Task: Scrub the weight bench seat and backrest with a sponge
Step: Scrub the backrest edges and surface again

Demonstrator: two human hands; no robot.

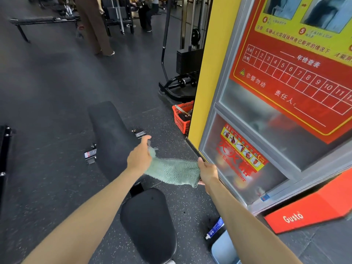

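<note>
Just right of the bench [136,188], level with the gap between its seat [148,223] and backrest [110,138], a green mesh sponge cloth [175,172] is hanging stretched between both hands. The left hand [140,155] is pinching one end and the right hand [207,172] is gripping the other, so its long axis is running crosswise to the bench. The bench is lying lengthwise away from the viewer, backrest angling leftward. Right of the bench a fire cabinet [266,130] is crowding close; a red basket [182,117] is sitting right of the backrest, and a blue tube [215,228] is lying right of the seat.
</note>
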